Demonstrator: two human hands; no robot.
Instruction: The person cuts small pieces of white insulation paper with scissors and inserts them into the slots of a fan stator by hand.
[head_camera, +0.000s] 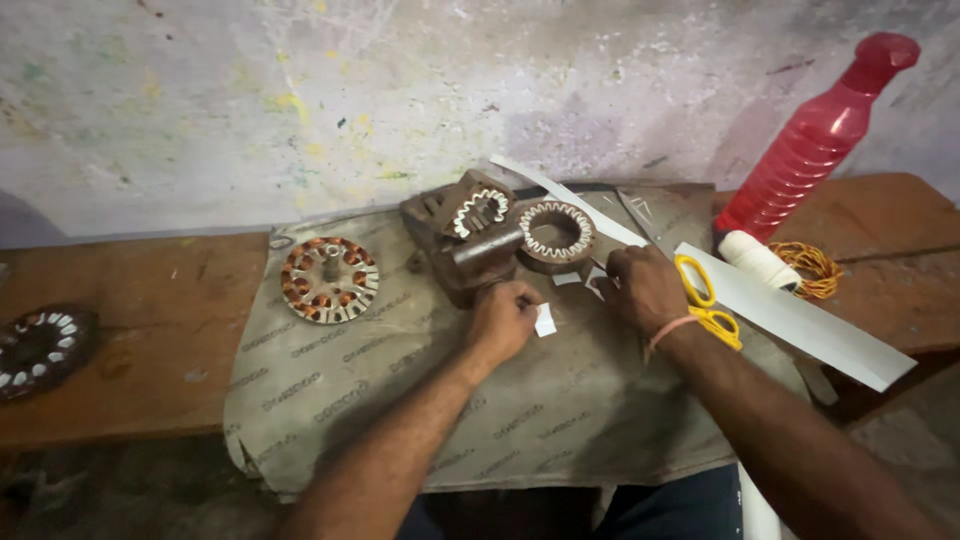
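Forearms: both ours, coming up from bottom edge of head view, meeting over a grey-green cloth (560, 420) spread on the wooden bench (150, 330).
L hand (505, 320): fingers curled tight, pinching a small white paper slip (545, 320) at the fingertips; slip sits just above the cloth.
R hand (645, 288): fist-like, fingers bent in, gripping w/ thumb side down; a bit of white paper shows at the fingertips, but we can't tell exactly what it holds. Pink band on the wrist.
Scissors (708, 300): yellow handles, lying just behind the R wrist, on the long white strip (800, 315).
Stator ring (556, 235): dark, white slot liners round the inside, just beyond both hands, resting against a rusty brown housing (465, 245).
Wound stator (329, 279): copper coils, flat on cloth, well left of the L hand.
Another stator (40, 350): far left on bare bench, white liners, partly in shadow.
Red bottle (815, 140): plastic, ribbed, tilted, far right by the wall.
Thread spool (755, 258) + copper wire coil (810, 268): side by side at the bottle's base.
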